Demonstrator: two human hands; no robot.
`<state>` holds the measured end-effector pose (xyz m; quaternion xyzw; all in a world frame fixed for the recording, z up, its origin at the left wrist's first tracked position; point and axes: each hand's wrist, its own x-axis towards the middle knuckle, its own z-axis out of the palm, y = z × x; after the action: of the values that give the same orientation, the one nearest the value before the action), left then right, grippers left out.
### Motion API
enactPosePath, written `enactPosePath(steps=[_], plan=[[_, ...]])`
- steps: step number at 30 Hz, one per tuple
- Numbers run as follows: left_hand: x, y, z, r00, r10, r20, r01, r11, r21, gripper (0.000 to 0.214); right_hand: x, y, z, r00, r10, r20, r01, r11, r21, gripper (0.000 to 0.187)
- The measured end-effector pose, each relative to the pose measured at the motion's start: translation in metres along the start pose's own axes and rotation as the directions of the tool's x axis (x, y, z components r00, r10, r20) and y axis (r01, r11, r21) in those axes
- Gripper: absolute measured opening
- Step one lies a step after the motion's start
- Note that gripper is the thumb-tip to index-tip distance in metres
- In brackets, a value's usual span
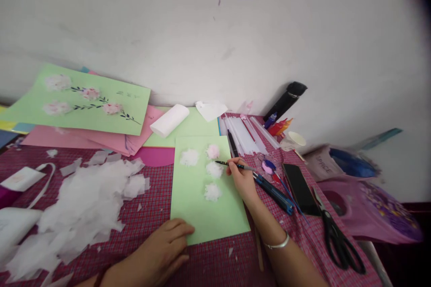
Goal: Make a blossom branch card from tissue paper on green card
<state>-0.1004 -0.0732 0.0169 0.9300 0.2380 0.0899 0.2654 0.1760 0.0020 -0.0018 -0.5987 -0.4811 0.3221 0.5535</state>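
My right hand (243,180) pinches a thin paintbrush (235,165) whose tip points left at a white tissue flower (214,169) on a light green paper sheet (191,206). Other tissue flowers lie on the sheet: a pink one (213,151), a white one (189,157) and another white one (212,192). My left hand (168,246) rests flat with fingers together on the checked cloth, its fingertips on the sheet's lower left corner.
A pile of torn white tissue (84,206) lies at left. A finished green flower card (81,101) leans on pink paper. Tissue roll (169,119), black phone (299,188), scissors (336,237), blue pen (274,193), paint tubes (279,126) and a purple bag (370,210) crowd the right.
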Motion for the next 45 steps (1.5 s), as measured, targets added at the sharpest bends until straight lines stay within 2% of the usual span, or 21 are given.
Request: enactPosePath(steps=[6,13,19,29,37,40,45], plan=[[0.001,-0.001,-0.004,1.000,0.017,0.003,-0.017,1.000,-0.018,0.006,0.007,0.002,0.000,1.000,0.012,-0.012,-0.012,1.000,-0.002,0.019],[-0.002,-0.004,0.001,0.998,0.023,-0.062,-0.027,0.998,-0.064,0.006,0.007,0.011,-0.004,0.997,0.034,-0.066,-0.034,0.999,0.006,0.019],[-0.001,-0.004,0.001,1.000,0.010,-0.001,-0.011,0.999,-0.044,0.006,0.007,0.009,-0.002,0.998,0.020,-0.057,-0.021,1.000,-0.022,0.017],[0.000,-0.003,-0.002,1.000,0.016,-0.021,-0.018,0.998,-0.068,0.007,0.010,0.007,-0.002,0.999,0.001,-0.051,-0.004,0.998,-0.059,0.015],[0.002,-0.002,-0.005,0.998,0.006,0.059,-0.005,1.000,-0.012,0.006,0.004,0.009,-0.002,0.999,0.019,-0.032,-0.019,1.000,0.011,0.016],[0.001,-0.003,-0.003,0.999,0.005,0.046,-0.005,1.000,-0.009,0.005,0.000,0.005,-0.004,1.000,0.020,-0.010,-0.019,0.998,0.063,0.015],[-0.001,-0.005,0.002,1.000,0.002,-0.031,-0.004,0.998,-0.064,0.006,0.001,-0.014,-0.016,0.998,0.045,-0.046,-0.037,0.988,0.151,0.010]])
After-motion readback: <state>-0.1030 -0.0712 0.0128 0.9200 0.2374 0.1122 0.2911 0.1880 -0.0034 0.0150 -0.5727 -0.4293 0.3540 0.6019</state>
